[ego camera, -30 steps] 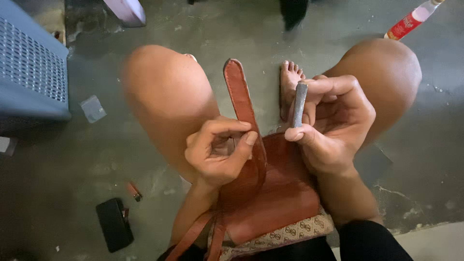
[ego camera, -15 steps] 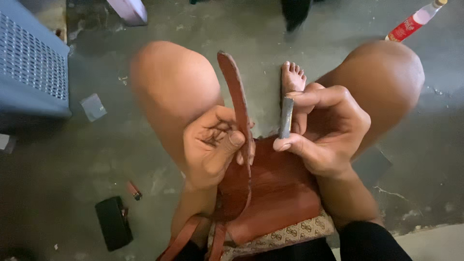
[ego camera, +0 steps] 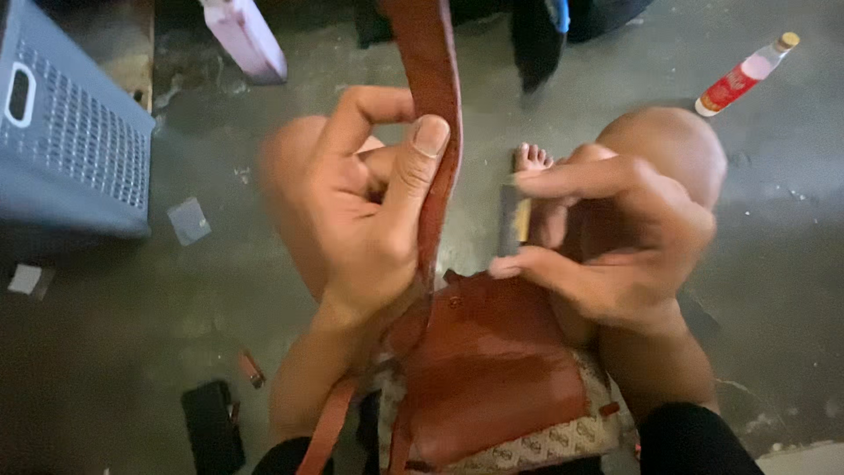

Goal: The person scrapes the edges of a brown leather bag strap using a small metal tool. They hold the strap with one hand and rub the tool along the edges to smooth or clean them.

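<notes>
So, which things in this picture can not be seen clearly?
- Brown strap: head view, its top end is cut off by the upper edge.
- Small grey tool: blurred, in the right hand; kind unclear.
- Brown bag: partly hidden by the left hand.

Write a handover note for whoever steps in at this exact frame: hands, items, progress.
Left hand: grip pinches the brown leather strap, held upright.
Right hand: grip holds a small dark flat stick-shaped tool beside the strap, not touching it.
The brown leather bag rests on the lap, strap attached.
Done: strap raised, tool in hand.
Left: tool not yet applied to the strap.
</notes>
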